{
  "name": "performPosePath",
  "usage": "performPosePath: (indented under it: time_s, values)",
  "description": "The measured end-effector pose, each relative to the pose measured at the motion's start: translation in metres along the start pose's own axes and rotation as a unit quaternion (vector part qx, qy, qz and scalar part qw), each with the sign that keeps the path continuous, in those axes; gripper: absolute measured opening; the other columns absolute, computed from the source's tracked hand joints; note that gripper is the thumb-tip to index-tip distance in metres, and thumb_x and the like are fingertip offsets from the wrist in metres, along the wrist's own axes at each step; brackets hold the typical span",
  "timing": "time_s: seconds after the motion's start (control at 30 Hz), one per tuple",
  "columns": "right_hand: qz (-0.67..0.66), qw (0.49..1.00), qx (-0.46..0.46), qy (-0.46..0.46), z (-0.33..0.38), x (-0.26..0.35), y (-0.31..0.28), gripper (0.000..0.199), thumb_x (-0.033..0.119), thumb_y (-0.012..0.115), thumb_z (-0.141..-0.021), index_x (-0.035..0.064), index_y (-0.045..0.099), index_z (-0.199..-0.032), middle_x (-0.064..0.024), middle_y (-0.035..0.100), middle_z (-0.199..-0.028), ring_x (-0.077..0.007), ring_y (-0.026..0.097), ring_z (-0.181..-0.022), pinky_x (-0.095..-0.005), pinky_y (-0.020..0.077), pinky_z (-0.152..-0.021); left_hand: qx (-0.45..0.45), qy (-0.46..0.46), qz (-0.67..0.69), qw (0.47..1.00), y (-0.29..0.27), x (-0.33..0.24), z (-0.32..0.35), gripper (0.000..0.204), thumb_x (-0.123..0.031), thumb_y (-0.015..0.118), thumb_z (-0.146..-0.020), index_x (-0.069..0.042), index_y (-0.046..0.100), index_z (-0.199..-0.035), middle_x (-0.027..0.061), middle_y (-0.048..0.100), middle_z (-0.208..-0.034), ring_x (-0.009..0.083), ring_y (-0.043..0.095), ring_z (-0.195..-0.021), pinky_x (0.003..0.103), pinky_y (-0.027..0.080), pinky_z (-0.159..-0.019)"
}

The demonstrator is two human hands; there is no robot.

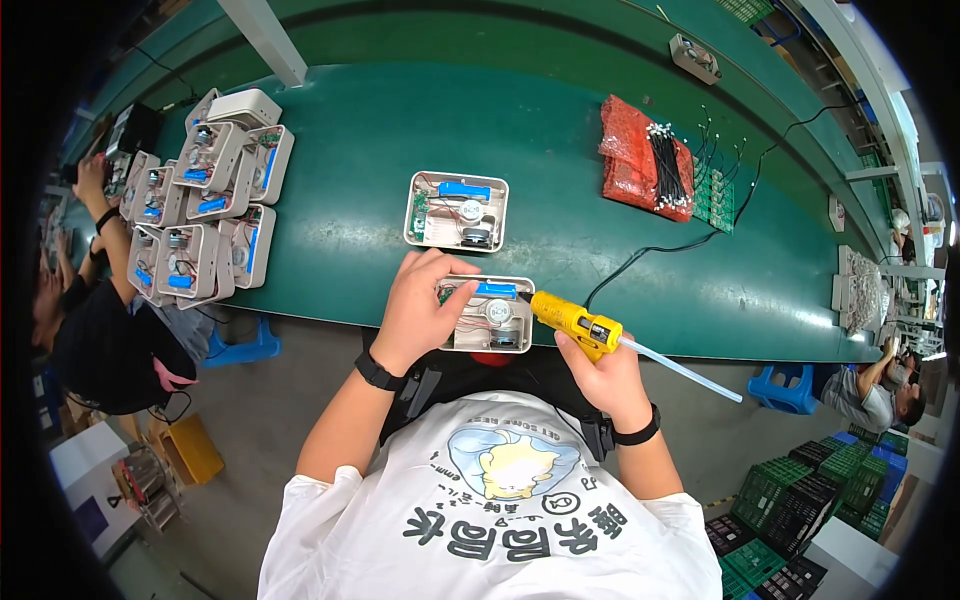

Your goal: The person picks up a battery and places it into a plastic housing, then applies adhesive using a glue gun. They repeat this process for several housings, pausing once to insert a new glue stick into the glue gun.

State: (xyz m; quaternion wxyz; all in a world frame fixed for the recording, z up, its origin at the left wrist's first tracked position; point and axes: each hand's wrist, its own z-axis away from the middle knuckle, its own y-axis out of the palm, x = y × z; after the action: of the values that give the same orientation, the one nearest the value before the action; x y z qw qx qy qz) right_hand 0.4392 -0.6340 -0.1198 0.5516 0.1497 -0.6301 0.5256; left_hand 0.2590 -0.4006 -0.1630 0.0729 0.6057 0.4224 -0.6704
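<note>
My right hand (604, 378) is wrapped round the grip of a yellow hot glue gun (572, 318), and a long translucent glue stick (690, 374) sticks out of its back. The gun's nozzle is at the right end of a blue cylindrical battery (494, 290) inside a white plastic housing (483, 346) at the bench edge. With fingers and thumb over its left side, my left hand (418, 305) grips that housing. It also contains wires, a round white part and a dark round part. Just beyond lies a second open housing (410, 230) with a similar battery, a green board and wires.
More open housings (205, 240) are piled at the left of the green bench (345, 160), near a person (105, 340). Red wrap with black cables (640, 160) and green circuit boards (714, 196) lie at right. A black cord (650, 250) runs across the bench.
</note>
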Motion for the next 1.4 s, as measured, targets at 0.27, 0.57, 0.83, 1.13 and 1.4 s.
performPosePath:
  time_s: [0.27,0.57,0.83,1.13,1.4]
  values:
    - [-0.063,0.998,-0.022,0.012,0.000,0.005,0.005,0.023,0.014,0.079,-0.100,-0.0038,0.079,-0.114,-0.0171,0.081,-0.094,-0.0311,0.077,-0.080,-0.0400,0.0591,-0.073,-0.003,-0.004,0.001,1.000,0.002,0.004,0.006,0.015,-0.010,0.081,-0.095,-0.008,0.082,-0.110,0.0068,0.075,-0.104,0.0300,0.064,-0.101,0.041,0.053,-0.090]
    - [0.049,0.998,0.034,-0.010,0.003,0.007,-0.005,0.026,0.015,0.078,-0.105,-0.0030,0.077,-0.123,-0.0052,0.080,-0.101,-0.0134,0.068,-0.075,-0.0312,0.0556,-0.069,-0.004,0.063,-0.010,0.998,0.001,0.010,0.007,0.020,-0.012,0.074,-0.099,-0.008,0.080,-0.118,0.0069,0.075,-0.110,0.0326,0.064,-0.106,0.043,0.051,-0.095]
    - [-0.141,0.978,0.127,0.090,-0.007,0.038,0.015,0.029,0.023,0.070,-0.112,-0.0007,0.075,-0.129,-0.0013,0.077,-0.094,-0.0082,0.065,-0.071,-0.0253,0.0551,-0.066,0.042,0.067,-0.051,0.996,-0.008,0.005,0.012,0.046,-0.005,0.063,-0.089,-0.010,0.070,-0.133,0.0080,0.070,-0.128,0.0334,0.059,-0.121,0.047,0.045,-0.104]
    - [-0.150,0.966,0.148,0.150,-0.021,0.037,0.029,0.030,0.025,0.069,-0.113,-0.0003,0.073,-0.128,-0.0004,0.072,-0.086,-0.0076,0.066,-0.068,-0.0256,0.0545,-0.056,0.029,0.056,-0.048,0.997,-0.006,0.003,0.014,0.052,-0.004,0.059,-0.081,-0.008,0.071,-0.131,0.0109,0.070,-0.127,0.0370,0.059,-0.120,0.047,0.046,-0.107]
    - [-0.113,0.964,0.170,0.169,-0.022,0.036,0.024,0.028,0.024,0.069,-0.113,-0.0009,0.073,-0.124,-0.0009,0.071,-0.083,-0.0079,0.064,-0.062,-0.0249,0.0528,-0.055,-0.003,0.086,-0.059,0.995,-0.001,0.006,0.014,0.042,-0.007,0.062,-0.083,-0.009,0.072,-0.123,0.0081,0.071,-0.121,0.0343,0.060,-0.114,0.047,0.047,-0.099]
